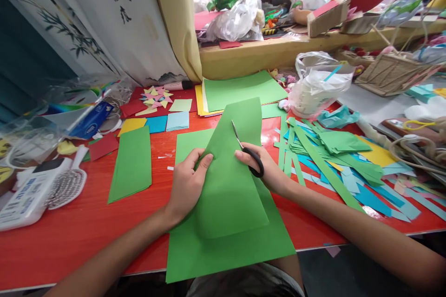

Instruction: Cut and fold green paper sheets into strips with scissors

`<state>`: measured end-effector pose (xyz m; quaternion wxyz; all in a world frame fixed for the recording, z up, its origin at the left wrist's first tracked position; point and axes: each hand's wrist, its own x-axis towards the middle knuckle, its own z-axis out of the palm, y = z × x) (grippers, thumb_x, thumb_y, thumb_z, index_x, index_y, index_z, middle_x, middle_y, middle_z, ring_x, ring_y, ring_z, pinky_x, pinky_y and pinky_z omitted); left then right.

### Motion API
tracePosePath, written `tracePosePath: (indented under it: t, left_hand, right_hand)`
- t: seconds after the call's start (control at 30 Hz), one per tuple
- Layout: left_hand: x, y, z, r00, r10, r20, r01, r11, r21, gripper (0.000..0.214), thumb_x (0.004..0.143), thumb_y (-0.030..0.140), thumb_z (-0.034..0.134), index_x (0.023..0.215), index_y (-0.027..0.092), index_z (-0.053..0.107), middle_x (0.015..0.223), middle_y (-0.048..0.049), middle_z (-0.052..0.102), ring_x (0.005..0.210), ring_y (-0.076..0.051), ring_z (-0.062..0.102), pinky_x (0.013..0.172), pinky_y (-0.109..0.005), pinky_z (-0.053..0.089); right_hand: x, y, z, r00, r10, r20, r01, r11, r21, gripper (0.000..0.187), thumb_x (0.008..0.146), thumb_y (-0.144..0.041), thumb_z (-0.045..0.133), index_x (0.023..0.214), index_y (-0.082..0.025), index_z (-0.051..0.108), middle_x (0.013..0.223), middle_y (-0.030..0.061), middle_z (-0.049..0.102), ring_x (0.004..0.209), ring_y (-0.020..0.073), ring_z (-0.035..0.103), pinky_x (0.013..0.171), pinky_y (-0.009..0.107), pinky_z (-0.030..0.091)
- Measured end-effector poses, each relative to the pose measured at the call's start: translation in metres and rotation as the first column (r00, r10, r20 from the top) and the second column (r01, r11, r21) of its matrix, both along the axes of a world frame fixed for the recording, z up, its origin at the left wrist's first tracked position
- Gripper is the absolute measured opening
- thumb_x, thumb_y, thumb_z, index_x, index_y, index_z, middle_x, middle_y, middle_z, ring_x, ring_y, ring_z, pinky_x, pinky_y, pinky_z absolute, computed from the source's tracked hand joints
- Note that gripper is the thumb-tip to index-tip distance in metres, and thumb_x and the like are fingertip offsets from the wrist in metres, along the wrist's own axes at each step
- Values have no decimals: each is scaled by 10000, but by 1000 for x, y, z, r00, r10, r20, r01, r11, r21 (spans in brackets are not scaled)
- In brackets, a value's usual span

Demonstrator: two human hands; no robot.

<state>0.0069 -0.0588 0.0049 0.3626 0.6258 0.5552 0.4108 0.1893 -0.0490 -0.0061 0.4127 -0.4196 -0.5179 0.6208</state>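
Note:
My left hand (188, 183) pinches the left edge of a folded green paper sheet (232, 181) held up above the red table (69, 236). My right hand (266, 167) grips black-handled scissors (248, 151); the blades point up and away, lying against the sheet's right part. A larger green sheet (226, 246) lies flat on the table under the held one, reaching past the near edge.
A green strip of paper (132, 164) lies to the left, with a calculator (29, 192) and a hairbrush (66, 185) beyond it. A heap of green and blue paper offcuts (334, 158) sits to the right. Coloured paper squares (177, 120), a paper stack (240, 90) and a plastic bag (318, 86) lie further back.

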Motion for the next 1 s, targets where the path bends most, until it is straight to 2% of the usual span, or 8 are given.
tracePosePath:
  t: [0.2, 0.37, 0.57, 0.7, 0.87, 1.0]
  left_hand:
    - [0, -1, 0, 1000, 16, -24, -16, 1000, 13, 237, 853, 423, 518, 778, 201, 552, 650, 34, 496, 575, -102, 414, 511, -214, 323]
    - [0, -4, -2, 999, -3, -46, 4, 1000, 21, 236, 857, 422, 511, 797, 199, 559, 666, 31, 520, 591, -107, 438, 536, -218, 332]
    - [0, -5, -2, 999, -3, -41, 4, 1000, 24, 226, 857, 415, 513, 793, 202, 555, 648, 38, 507, 579, -103, 422, 536, -218, 327]
    - [1, -5, -1, 1000, -4, -25, 4, 1000, 16, 222, 849, 408, 521, 780, 201, 562, 641, 36, 517, 579, -106, 427, 536, -216, 333]
    - [1, -6, 0, 1000, -2, -20, 2, 1000, 8, 229, 850, 417, 517, 788, 202, 561, 649, 35, 525, 579, -108, 438, 538, -217, 341]
    - [1, -6, -2, 999, -13, -39, 14, 1000, 16, 235, 851, 425, 517, 794, 203, 570, 635, 37, 515, 562, -105, 421, 521, -217, 328]
  right_hand:
    - [0, 0, 0, 1000, 5, 4, -5, 1000, 3, 385, 734, -532, 661, 757, -194, 478, 642, -47, 416, 503, 75, 387, 452, 217, 328]
    - [1, 0, -1, 1000, -7, -12, 7, 1000, 23, 390, 743, -545, 644, 752, -195, 472, 640, -48, 390, 531, 83, 405, 497, 227, 365]
    - [1, -2, 2, 999, -26, 22, 26, 999, 39, 376, 733, -522, 667, 758, -192, 487, 610, -58, 346, 499, 69, 346, 422, 203, 291]
    - [1, -2, 6, 999, -36, 6, 36, 998, 42, 373, 744, -520, 655, 745, -192, 477, 627, -56, 358, 509, 67, 360, 443, 205, 323]
    - [1, -1, 6, 998, -58, 29, 56, 997, 61, 384, 714, -501, 691, 702, -193, 463, 570, -72, 300, 457, 56, 322, 386, 196, 266]
    - [2, -1, 8, 998, -59, 8, 58, 996, 73, 364, 742, -488, 670, 702, -189, 465, 577, -67, 316, 470, 57, 327, 400, 196, 258]
